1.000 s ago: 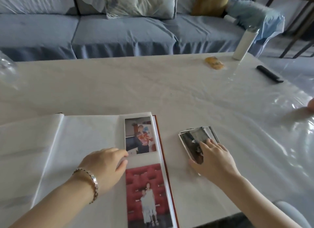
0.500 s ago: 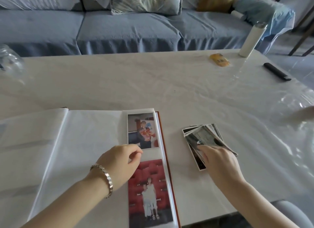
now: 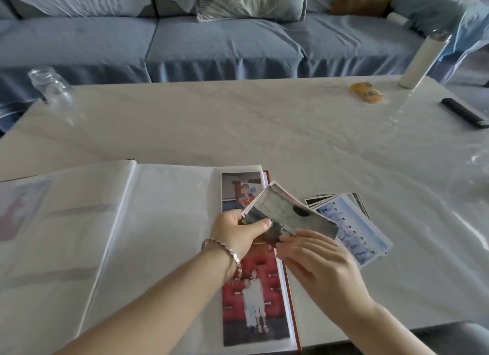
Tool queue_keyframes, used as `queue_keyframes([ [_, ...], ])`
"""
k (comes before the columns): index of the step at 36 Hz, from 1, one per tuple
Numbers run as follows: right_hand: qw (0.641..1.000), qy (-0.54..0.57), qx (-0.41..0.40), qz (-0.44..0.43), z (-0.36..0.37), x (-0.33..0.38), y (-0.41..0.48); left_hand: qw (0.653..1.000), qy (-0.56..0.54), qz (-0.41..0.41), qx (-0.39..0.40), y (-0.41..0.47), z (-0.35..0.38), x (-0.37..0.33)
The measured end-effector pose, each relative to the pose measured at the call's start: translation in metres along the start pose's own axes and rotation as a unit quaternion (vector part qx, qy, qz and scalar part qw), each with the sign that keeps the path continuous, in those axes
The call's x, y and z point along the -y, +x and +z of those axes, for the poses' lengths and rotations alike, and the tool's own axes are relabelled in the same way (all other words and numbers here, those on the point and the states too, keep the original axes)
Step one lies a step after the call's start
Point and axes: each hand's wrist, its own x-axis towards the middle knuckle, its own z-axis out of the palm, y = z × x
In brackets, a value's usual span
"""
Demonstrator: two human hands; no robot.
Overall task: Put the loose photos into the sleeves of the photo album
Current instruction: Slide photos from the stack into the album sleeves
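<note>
1. Head camera view, looking down at a white, plastic-covered table point(image 3: 264, 121), and both hands meet at centre frame over the album's right edge.
2. Left hand point(image 3: 238, 235), silver chain bracelet point(image 3: 232, 256) on the wrist, has thumb on top and fingers curled underneath, pinching a small bunch of greyish loose photos point(image 3: 285, 214) lifted off the table.
3. Right hand point(image 3: 317, 264) sits just beside it, fingers extended and close together, fingertips touching the lower edge of that same bunch.
4. Open white-paged photo album with a red-brown cover point(image 3: 158, 235) fills the lower left of the frame; two prints sit in the sleeves of its right column, a portrait at the top point(image 3: 238, 188) and a red-background photo of two standing figures point(image 3: 254, 301) below.
5. Right of the album, a fanned stack of remaining photos point(image 3: 352, 227) lies flat on the table, a pale blue print on top.
6. Upper right: a tall white cylindrical bottle point(image 3: 420, 60), a yellow packet point(image 3: 366, 92), a black remote-like bar point(image 3: 463, 112).
7. Upper left: a clear glass jar point(image 3: 50, 83) at the table edge, with a blue fabric sofa point(image 3: 211, 44) behind.
</note>
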Motion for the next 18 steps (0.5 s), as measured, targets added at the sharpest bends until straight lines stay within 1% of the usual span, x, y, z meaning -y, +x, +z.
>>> queue_keyframes([
  [2, 0.996, 0.057, 0.013, 0.066, -0.003, 0.006, 0.007, 1.000, 0.015, 0.014, 0.006, 0.000, -0.009, 0.000],
  [4, 0.982, 0.101, -0.004, 0.160, -0.006, 0.009, 0.016, 0.999, 0.030, 0.012, 0.021, 0.001, -0.022, 0.000],
  [6, 0.957, 0.121, -0.019, 0.263, -0.007, 0.008, 0.024, 0.997, 0.069, 0.027, 0.038, 0.002, -0.036, -0.001],
  [8, 0.922, 0.161, 0.007, 0.352, -0.004, 0.007, 0.034, 0.994, 0.081, 0.047, 0.058, -0.001, -0.051, -0.003],
  [9, 0.907, 0.193, 0.027, 0.374, -0.002, 0.007, 0.040, 0.993, 0.087, 0.054, 0.061, -0.003, -0.059, -0.004],
  [11, 0.878, 0.274, 0.068, 0.388, 0.005, 0.010, 0.050, 0.991, 0.105, 0.072, 0.049, -0.006, -0.073, -0.006],
  [13, 0.855, 0.328, 0.090, 0.391, 0.012, 0.019, 0.056, 0.987, 0.133, 0.090, 0.013, -0.007, -0.086, -0.006],
  [16, 0.837, 0.375, 0.080, 0.391, 0.024, 0.033, 0.059, 0.980, 0.155, 0.104, -0.071, -0.005, -0.104, -0.001],
  [18, 0.823, 0.402, 0.068, 0.396, 0.032, 0.042, 0.062, 0.975, 0.161, 0.107, -0.105, -0.006, -0.112, 0.005],
])
